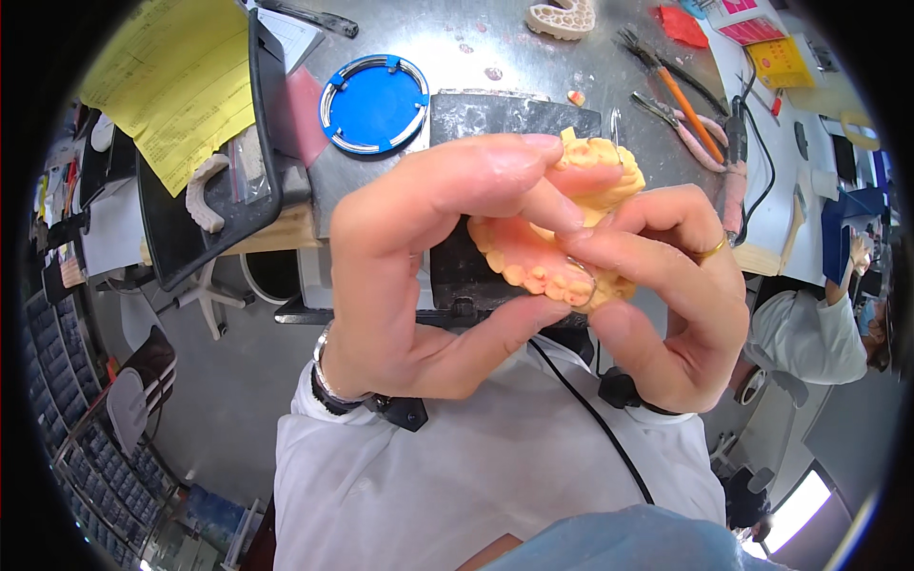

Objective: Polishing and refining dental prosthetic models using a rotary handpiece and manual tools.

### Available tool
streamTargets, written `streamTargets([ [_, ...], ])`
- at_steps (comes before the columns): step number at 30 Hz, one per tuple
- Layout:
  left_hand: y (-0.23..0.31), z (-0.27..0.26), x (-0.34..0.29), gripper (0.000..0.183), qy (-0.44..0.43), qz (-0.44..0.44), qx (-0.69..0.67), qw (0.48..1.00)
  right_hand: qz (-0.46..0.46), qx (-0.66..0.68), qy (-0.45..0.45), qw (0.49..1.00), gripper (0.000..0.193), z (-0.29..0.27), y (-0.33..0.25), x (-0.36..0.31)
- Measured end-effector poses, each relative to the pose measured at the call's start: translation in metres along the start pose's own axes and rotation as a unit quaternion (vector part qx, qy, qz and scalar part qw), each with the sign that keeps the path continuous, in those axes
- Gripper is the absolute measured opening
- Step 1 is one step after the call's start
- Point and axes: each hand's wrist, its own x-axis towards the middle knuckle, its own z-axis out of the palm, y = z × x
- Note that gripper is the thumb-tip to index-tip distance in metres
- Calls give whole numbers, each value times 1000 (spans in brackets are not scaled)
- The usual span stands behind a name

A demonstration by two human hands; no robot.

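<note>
A yellow dental cast (493,259) with pink material inside its tooth arch is held up in front of my chest. Behind it a second yellow cast part (595,157), also with pink on it, tilts upward; my fingers hide where the two meet. A thin metal wire (592,282) curves over the teeth of the nearer part. My left hand (428,252) grips from the left, its index finger on the far part and its thumb against the near teeth. My right hand (681,295), wearing a ring, pinches the right side with its fingers and thumb.
On the metal bench lie a blue round disc (376,105), a pale plaster arch (560,17) and orange-handled pliers (687,109). At the left, a black tray (269,105) holds yellow paper (176,86) and another arch (203,195). A corded handpiece (734,181) lies right; a person (809,333) works beyond.
</note>
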Motion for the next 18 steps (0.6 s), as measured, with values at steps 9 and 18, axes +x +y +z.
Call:
streamTargets([
  [9,20,1,2,53,-6,-21,91,996,44,12,63,997,23,5,-13,4],
  [18,45,8,4,21,28,-64,158,985,37,168,102,980,12,6,-25,-6],
])
